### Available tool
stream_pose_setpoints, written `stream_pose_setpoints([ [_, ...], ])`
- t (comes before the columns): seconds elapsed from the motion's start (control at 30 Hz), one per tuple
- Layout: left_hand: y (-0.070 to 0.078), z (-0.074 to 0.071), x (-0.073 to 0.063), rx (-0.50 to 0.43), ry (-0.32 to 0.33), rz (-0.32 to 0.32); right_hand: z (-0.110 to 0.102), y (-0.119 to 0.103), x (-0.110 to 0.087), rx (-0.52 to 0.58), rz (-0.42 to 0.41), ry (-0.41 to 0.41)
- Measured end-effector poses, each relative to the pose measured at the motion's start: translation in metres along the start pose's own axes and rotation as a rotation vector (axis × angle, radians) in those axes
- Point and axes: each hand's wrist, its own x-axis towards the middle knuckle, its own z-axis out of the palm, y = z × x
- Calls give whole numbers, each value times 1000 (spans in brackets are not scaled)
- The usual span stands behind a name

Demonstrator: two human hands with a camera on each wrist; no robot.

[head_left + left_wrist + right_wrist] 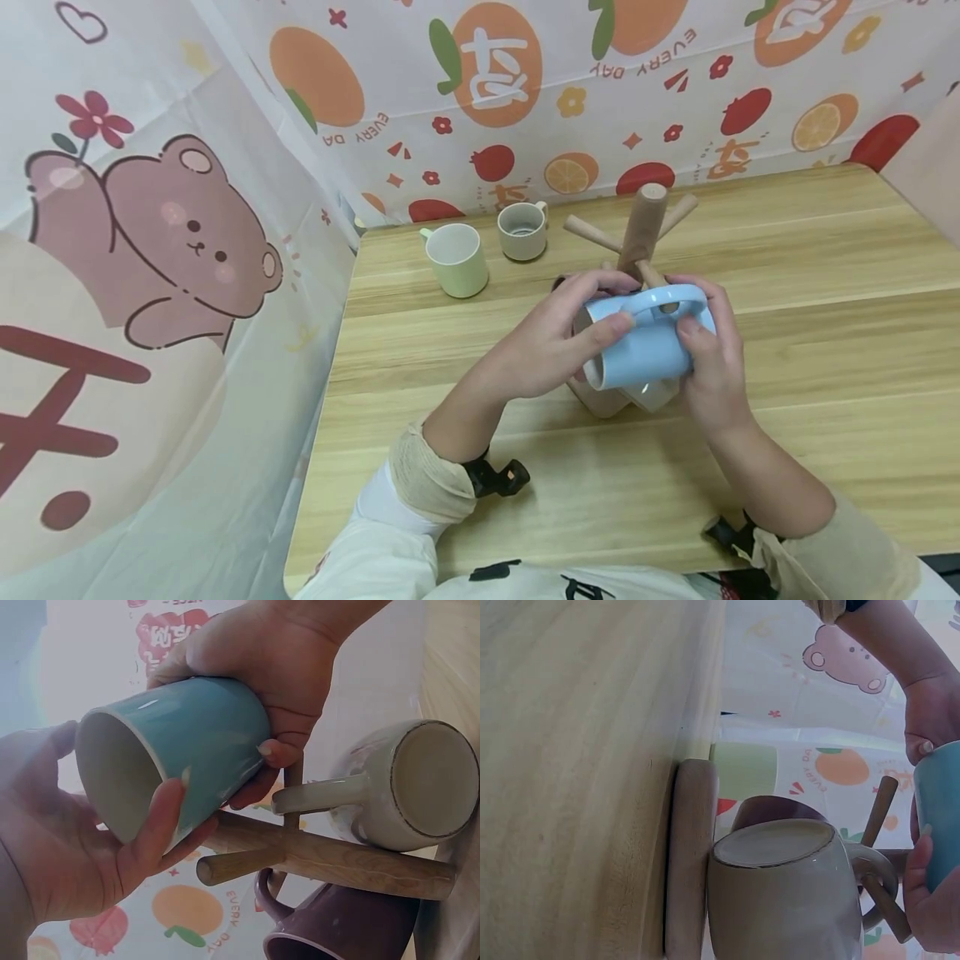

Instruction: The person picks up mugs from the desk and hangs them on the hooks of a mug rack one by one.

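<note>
Both hands hold a light blue mug [648,354] on its side, its handle uppermost in the head view. My left hand [551,337] grips it at the open rim, thumb and fingers on either side. My right hand [716,367] grips the base end. Just beyond stands a wooden mug tree [643,221]; the tip of one peg [669,307] shows through the handle's opening in the head view. On the tree hang a cream mug [435,787] and a dark purple mug [352,922], both mostly hidden behind the blue mug in the head view.
A pale green mug [457,262] and a small beige cup [522,232] stand upright at the back left of the wooden table [405,367]. A fruit-printed cloth [405,158] hangs behind the table, and a bear-printed cloth [187,242] on the left.
</note>
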Motion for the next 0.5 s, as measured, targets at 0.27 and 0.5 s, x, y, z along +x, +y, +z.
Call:
stream_pose_setpoints([
  [0.27, 1, 0, 1, 55, 35, -32, 0, -5, 2, -43, 27, -65],
  [0.5, 0, -1, 3, 44, 39, -37, 0, -8, 2, -124, 60, -51],
])
